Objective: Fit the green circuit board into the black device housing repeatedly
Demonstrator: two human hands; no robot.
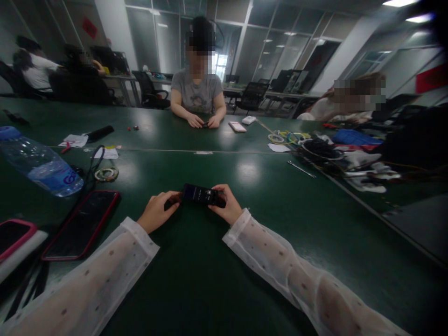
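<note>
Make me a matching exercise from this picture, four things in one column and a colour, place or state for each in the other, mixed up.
1. Small device
2. Wrench
3. Plastic bottle
4. Large phone

A. Blue-capped, partly filled
B. Dark screen, red edge
C. Between the left hand and right hand
D. Silver-coloured, lying to the right of the hands

Pairs: 1-C, 2-D, 3-A, 4-B

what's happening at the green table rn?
Someone in sheer dotted sleeves has a small black device with a lit screen between the left hand and right hand, just above or on the green table. A red-edged phone lies to the left. Across the table, a person in grey handles something small and dark.
</note>
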